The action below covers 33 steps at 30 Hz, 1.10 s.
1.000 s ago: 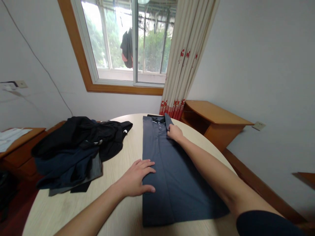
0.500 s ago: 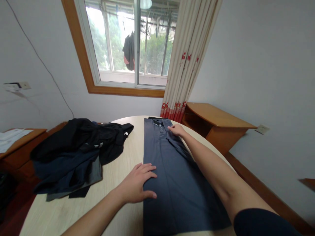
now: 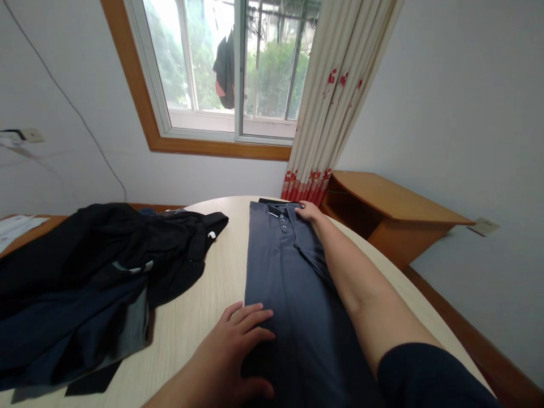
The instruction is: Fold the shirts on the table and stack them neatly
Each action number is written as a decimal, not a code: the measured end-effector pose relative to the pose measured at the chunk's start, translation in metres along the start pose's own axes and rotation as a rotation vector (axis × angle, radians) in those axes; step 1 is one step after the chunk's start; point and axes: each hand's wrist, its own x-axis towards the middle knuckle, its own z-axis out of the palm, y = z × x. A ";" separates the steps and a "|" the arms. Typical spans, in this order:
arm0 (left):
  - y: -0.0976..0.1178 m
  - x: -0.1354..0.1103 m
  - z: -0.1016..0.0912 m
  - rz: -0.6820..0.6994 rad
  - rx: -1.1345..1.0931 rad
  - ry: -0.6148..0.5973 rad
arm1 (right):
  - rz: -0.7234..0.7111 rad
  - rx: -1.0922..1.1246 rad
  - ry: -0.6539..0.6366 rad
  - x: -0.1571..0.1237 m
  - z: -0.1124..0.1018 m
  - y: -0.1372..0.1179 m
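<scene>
A long grey-blue garment [image 3: 272,277] lies on the pale round table [image 3: 199,289], reaching from the far edge down to the bottom of the view. Near its far end are a few small round fasteners and a dark strip with a white label. My right hand [image 3: 309,212] is closed at the far right corner of the garment, fingers bent over its edge. At the near left side my left hand [image 3: 238,345] is open, fingers spread over the garment's edge. Whether its palm presses on the cloth I cannot tell.
A heap of black and navy clothes [image 3: 127,260] lies on the left of the table. Beyond the table are a window [image 3: 233,85] and a curtain [image 3: 335,102]. A wooden cabinet [image 3: 395,198] stands at the right by the wall.
My right hand has moved slightly farther away along the garment's right side to its far corner. The left hand has come nearer to me. The view has shifted slightly.
</scene>
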 end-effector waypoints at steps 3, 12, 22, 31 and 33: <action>0.001 0.001 -0.002 -0.001 -0.011 -0.020 | 0.005 0.012 -0.029 0.015 0.010 0.009; -0.003 0.000 0.000 0.026 -0.029 0.007 | 0.080 -0.017 0.022 0.028 0.011 0.031; 0.000 0.001 -0.003 0.009 -0.019 -0.020 | 0.061 -0.125 0.141 0.016 -0.008 0.032; 0.002 0.000 0.000 -0.010 -0.001 0.013 | -0.172 -0.239 0.051 -0.068 -0.008 -0.014; 0.002 -0.001 0.002 0.005 0.008 0.036 | -0.192 -0.271 -0.084 -0.090 0.000 -0.022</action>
